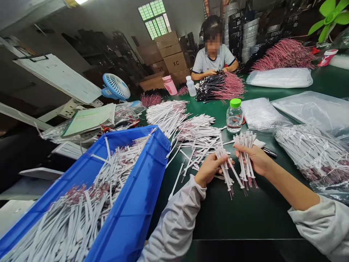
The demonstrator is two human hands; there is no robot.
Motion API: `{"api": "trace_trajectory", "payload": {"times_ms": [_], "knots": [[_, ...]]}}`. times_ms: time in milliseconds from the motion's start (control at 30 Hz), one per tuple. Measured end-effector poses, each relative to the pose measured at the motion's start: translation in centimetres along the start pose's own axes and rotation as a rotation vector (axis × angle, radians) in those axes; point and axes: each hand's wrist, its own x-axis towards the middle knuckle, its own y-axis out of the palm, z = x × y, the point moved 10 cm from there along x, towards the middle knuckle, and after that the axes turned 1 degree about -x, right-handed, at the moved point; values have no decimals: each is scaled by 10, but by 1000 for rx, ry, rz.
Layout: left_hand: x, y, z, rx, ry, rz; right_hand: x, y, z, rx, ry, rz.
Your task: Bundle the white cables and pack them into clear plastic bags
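My left hand grips a white-strip bundle sloping lengthwise down past my fingers, just left of the other bundle clasped in my right hand.

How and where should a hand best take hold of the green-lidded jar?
Probably around the upper body of the jar, just below its green lid, coming from the near side and slightly above. The jar stands upright with rounded sides; white strips lie near its base, so a higher grip seems easier.
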Motion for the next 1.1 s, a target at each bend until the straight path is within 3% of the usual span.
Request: {"api": "trace_trajectory", "payload": {"times_ms": [167,400,633,767,900,1033,1100], "knots": [[-1,1,-1,-29,3,-18,1,15,-21,-36,86,167],[-1,3,4,64,-16,6,1,-3,-17,161,96,-72],[-3,10,12,77,-75,102,0,10,-8,120,69,82],[-8,11,12,150,-124,161,0,3,4,34,-81,-7],[-6,1,8,122,-96,79,0,-1,8,-44,-145,-82],[-3,-4,9,133,-84,35,1,-14,9,-73,-97,-148],[-1,-8,11,173,-102,7,3,-21,12,-204,-70,-127]]}}
